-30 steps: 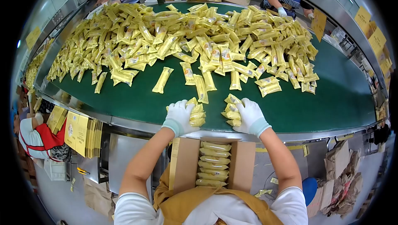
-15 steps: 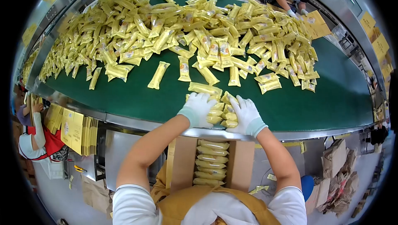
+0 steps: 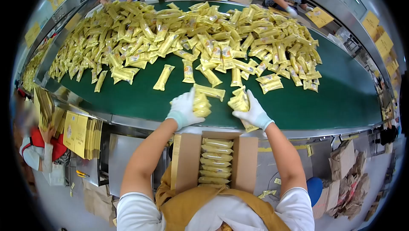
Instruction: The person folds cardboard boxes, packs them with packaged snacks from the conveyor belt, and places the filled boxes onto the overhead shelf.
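Both my hands wear white gloves and are above the near edge of a green conveyor belt. My left hand is closed around a bunch of yellow snack packets. On the other side, my right hand grips more yellow packets, one of them hanging down by the belt's edge. A loose packet lies on the belt just beyond the left bunch. Below my hands stands an open cardboard box with a stacked row of packets inside.
A big heap of yellow packets covers the belt's far side. Flat yellow cartons stand at left, near a person in red. Co-workers stand across the belt, one with a gloved hand. Brown paper sacks lie right.
My hands have moved apart, splitting the packets gathered between them into two bunches, one in each hand. The camera view has shifted slightly.
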Demonstrator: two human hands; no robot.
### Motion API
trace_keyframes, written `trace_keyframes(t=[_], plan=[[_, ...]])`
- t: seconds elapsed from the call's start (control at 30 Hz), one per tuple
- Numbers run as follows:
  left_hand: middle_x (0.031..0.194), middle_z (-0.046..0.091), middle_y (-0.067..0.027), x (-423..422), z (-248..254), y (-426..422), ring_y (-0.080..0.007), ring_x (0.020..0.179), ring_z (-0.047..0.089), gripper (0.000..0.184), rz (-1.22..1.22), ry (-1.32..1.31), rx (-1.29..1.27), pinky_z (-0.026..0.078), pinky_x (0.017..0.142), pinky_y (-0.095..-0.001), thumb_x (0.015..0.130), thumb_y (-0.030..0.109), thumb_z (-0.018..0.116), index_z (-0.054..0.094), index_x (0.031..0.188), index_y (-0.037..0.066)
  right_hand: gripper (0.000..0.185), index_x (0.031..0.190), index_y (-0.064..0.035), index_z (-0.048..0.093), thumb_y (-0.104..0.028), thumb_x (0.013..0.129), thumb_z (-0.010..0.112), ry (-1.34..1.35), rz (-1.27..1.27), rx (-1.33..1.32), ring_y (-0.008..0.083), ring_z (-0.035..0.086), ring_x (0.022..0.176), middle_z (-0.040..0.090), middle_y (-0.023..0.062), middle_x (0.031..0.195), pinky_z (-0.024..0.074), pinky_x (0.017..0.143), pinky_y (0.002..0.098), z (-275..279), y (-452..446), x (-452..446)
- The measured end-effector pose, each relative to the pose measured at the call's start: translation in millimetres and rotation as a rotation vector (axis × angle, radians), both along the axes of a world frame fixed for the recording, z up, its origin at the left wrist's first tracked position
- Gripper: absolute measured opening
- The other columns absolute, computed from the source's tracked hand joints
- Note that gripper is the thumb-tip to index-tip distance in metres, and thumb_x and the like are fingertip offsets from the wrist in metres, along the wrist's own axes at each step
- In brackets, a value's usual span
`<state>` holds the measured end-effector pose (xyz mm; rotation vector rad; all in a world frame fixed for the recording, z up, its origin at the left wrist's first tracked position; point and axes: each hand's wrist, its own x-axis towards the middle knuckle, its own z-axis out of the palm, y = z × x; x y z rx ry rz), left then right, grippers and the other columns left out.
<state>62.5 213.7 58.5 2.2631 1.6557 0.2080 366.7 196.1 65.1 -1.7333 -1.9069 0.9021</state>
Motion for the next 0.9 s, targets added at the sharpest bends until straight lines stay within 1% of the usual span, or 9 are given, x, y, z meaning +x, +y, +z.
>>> trace_keyframes(t=[0.1, 0.2, 0.3, 0.33, 0.43, 0.53, 0.73, 0.83, 0.9], plan=[[0.128, 0.057, -0.0206, -38.0, -36.3, -9.2, -0.0356, 0.115, 0.060, 0.114, 0.174, -0.456, 0.188, 0.049, 0.101, -0.0463, 0.064, 0.040, 0.091, 0.030, 0.151, -0.001, 0.103, 0.153, 0.0109, 0.022, -0.035, 0.082, 0.082, 0.709, -0.174, -0.146, 0.0189, 0.061, 0.112, 0.058, 0.0174, 0.132, 0.0504, 0.093, 0.0307, 40.4, -22.9, 12.3], [0.121, 0.061, -0.0146, -65.8, -23.4, -24.2, -0.0292, 0.107, 0.064, 0.079, 0.291, -1.426, -0.332, 0.054, 0.095, -0.0379, 0.087, 0.040, 0.074, 0.038, 0.146, 0.000, 0.089, 0.149, 0.0057, 0.033, -0.033, 0.085, 0.079, 1.119, -0.125, -0.439, 0.0126, 0.062, 0.102, 0.063, 0.0079, 0.118, 0.0512, 0.085, 0.0260, 92.5, -60.4, 14.2], [0.120, 0.062, -0.0159, -79.2, 0.0, -51.4, -0.0312, 0.107, 0.064, 0.066, 0.343, -1.865, -0.496, 0.055, 0.093, -0.0455, 0.097, 0.051, 0.057, 0.044, 0.143, 0.006, 0.091, 0.149, 0.0050, 0.034, -0.040, 0.083, 0.078, 0.666, 0.188, -0.270, 0.0177, 0.062, 0.106, 0.061, 0.0126, 0.123, 0.0510, 0.087, 0.0300, 124.9, -95.3, -13.3], [0.120, 0.061, -0.0166, -69.6, 23.5, -64.7, -0.0325, 0.107, 0.064, 0.068, 0.345, -1.979, -0.527, 0.055, 0.092, -0.0491, 0.096, 0.055, 0.056, 0.045, 0.143, 0.008, 0.095, 0.152, 0.0010, 0.030, -0.033, 0.079, 0.079, 0.245, 0.346, 0.164, 0.0237, 0.062, 0.101, 0.060, 0.0126, 0.123, 0.0519, 0.084, 0.0350, 106.9, -106.8, -23.6], [0.123, 0.059, -0.0187, -49.2, 59.1, -89.4, -0.0375, 0.111, 0.060, 0.074, 0.215, -2.249, -0.630, 0.050, 0.094, -0.0622, 0.094, 0.069, 0.047, 0.045, 0.145, 0.015, 0.110, 0.151, 0.0014, 0.031, -0.050, 0.068, 0.081, -0.610, 0.646, 0.206, 0.0340, 0.059, 0.103, 0.058, 0.0183, 0.114, 0.0451, 0.087, 0.0455, 131.6, -136.5, -77.8], [0.130, 0.055, -0.0168, -30.9, 76.9, -105.1, -0.0367, 0.119, 0.055, 0.084, 0.149, -2.334, -0.809, 0.040, 0.104, -0.0626, 0.090, 0.078, 0.041, 0.044, 0.145, 0.016, 0.105, 0.148, 0.0015, 0.036, -0.052, 0.068, 0.080, -0.728, 0.884, 0.085, 0.0338, 0.060, 0.103, 0.059, 0.0178, 0.113, 0.0450, 0.085, 0.0457, 104.0, -154.9, -108.8], [0.129, 0.054, -0.0167, 5.2, 83.0, -120.9, -0.0346, 0.122, 0.054, 0.090, 0.170, -2.260, -0.851, 0.039, 0.106, -0.0599, 0.088, 0.082, 0.038, 0.043, 0.145, 0.012, 0.104, 0.145, 0.0063, 0.038, -0.054, 0.070, 0.079, -0.702, 0.842, -0.130, 0.0360, 0.058, 0.111, 0.058, 0.0214, 0.120, 0.0456, 0.094, 0.0458, 61.1, -163.9, -124.9], [0.134, 0.055, -0.0161, 16.9, 71.2, -137.7, -0.0338, 0.125, 0.055, 0.085, -0.035, -1.948, -0.743, 0.046, 0.107, -0.0530, 0.089, 0.065, 0.061, 0.038, 0.148, 0.008, 0.102, 0.146, 0.0043, 0.037, -0.051, 0.071, 0.079, -0.715, 0.831, -0.206, 0.0360, 0.057, 0.117, 0.057, 0.0215, 0.127, 0.0435, 0.096, 0.0492, 37.6, -174.3, -127.3], [0.138, 0.051, -0.0198, 20.1, 56.3, -137.1, -0.0350, 0.129, 0.051, 0.091, -0.244, -1.388, -0.515, 0.040, 0.112, -0.0508, 0.083, 0.048, 0.074, 0.033, 0.150, 0.001, 0.097, 0.148, 0.0020, 0.037, -0.047, 0.075, 0.077, -0.646, 0.864, -0.064, 0.0361, 0.055, 0.121, 0.056, 0.0227, 0.130, 0.0427, 0.098, 0.0516, -5.2, -185.6, -122.3]])
